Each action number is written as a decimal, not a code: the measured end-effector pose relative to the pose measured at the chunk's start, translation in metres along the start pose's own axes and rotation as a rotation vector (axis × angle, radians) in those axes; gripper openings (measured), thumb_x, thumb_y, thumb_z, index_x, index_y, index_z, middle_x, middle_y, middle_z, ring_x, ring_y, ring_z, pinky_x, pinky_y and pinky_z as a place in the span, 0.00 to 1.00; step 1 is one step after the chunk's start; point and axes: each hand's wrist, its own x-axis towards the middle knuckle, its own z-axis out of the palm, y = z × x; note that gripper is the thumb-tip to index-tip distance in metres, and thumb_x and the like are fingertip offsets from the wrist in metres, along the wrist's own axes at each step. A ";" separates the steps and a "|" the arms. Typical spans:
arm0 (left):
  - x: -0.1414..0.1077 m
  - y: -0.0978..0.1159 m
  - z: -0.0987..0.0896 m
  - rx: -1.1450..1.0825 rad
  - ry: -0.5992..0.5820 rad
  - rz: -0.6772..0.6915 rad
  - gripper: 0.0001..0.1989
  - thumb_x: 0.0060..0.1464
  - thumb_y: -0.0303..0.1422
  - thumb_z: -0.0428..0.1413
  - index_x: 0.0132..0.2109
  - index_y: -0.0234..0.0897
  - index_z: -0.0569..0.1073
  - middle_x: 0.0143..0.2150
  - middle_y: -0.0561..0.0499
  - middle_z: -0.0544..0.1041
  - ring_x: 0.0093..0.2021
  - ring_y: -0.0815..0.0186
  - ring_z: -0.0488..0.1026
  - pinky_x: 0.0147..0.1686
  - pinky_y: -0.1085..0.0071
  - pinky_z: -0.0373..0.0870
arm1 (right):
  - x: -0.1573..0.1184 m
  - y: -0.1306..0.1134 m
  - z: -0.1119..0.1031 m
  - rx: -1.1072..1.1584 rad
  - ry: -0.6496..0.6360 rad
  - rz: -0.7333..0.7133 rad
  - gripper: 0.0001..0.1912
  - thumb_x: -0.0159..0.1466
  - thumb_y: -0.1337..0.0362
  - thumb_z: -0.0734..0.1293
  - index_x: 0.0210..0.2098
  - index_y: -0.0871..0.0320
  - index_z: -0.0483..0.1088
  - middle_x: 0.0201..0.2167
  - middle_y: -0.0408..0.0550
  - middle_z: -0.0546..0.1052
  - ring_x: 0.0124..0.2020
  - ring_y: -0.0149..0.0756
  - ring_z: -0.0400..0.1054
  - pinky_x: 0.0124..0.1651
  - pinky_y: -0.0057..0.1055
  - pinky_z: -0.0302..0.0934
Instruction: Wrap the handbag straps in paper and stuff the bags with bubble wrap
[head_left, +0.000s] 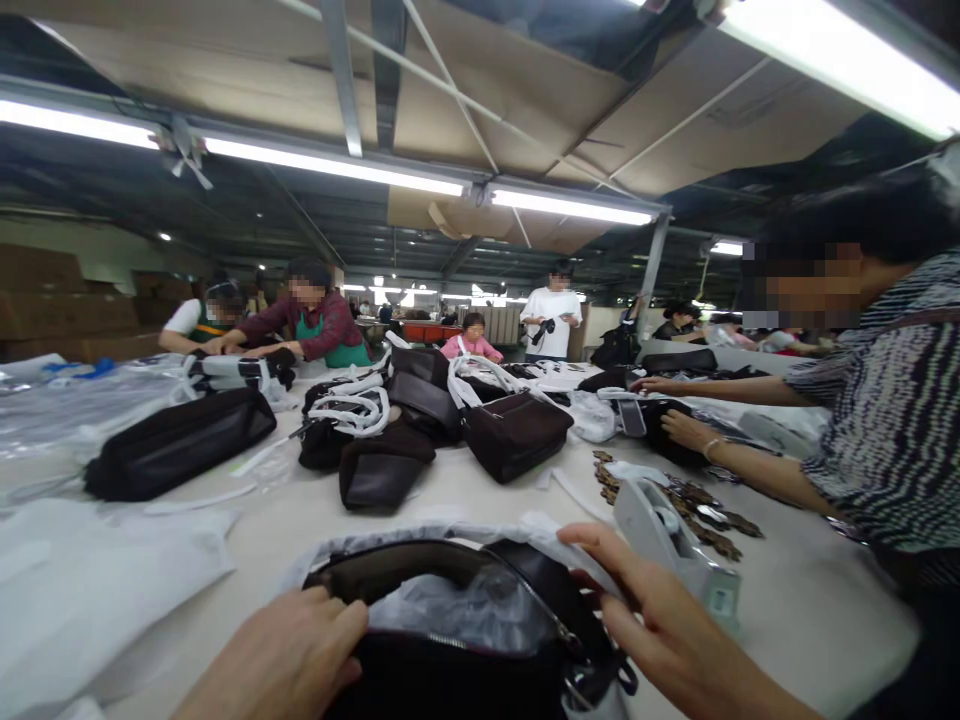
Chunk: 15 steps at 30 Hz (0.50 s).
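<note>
A dark handbag [450, 675] lies in front of me at the table's near edge, its zipper undone. Crumpled translucent plastic stuffing [469, 610] fills the opening. My left hand [289, 650] is closed on the bag's left edge, fingertips curled over the rim. At the other end, my right hand [652, 610] holds the bag's right side, next to the zipper's end, with fingers over a white-wrapped strap [540, 535]. The strap runs along the back of the bag. Part of the right fingertips is hidden behind the strap and bag.
A tape dispenser [664, 530] and brown tags [705, 515] are beside my right hand. Several dark bags [517, 435] with wrapped straps are piled ahead; another bag [184, 445] and white sheets [97, 590] lie left. A co-worker [885, 400] handles a bag at right; other people work farther back.
</note>
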 end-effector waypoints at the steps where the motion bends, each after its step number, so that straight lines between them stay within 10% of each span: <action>1: 0.002 0.000 0.000 0.007 -0.019 0.002 0.15 0.60 0.26 0.48 0.45 0.38 0.79 0.47 0.41 0.79 0.48 0.49 0.75 0.50 0.52 0.70 | -0.002 0.002 0.001 0.023 0.010 0.002 0.23 0.62 0.66 0.57 0.57 0.53 0.64 0.45 0.49 0.76 0.51 0.45 0.70 0.50 0.36 0.65; 9: 0.008 0.004 -0.022 0.007 0.132 0.068 0.09 0.54 0.31 0.56 0.40 0.40 0.81 0.47 0.42 0.78 0.50 0.49 0.72 0.51 0.54 0.67 | -0.012 0.013 0.003 0.416 0.048 0.073 0.23 0.63 0.62 0.59 0.58 0.54 0.61 0.47 0.50 0.77 0.49 0.41 0.74 0.58 0.40 0.65; 15: 0.009 -0.033 0.036 0.064 0.323 0.110 0.10 0.56 0.34 0.52 0.37 0.43 0.79 0.37 0.46 0.80 0.41 0.51 0.75 0.48 0.53 0.67 | -0.019 0.013 0.003 0.432 0.047 0.040 0.23 0.63 0.65 0.58 0.59 0.56 0.60 0.51 0.53 0.75 0.51 0.42 0.73 0.60 0.43 0.62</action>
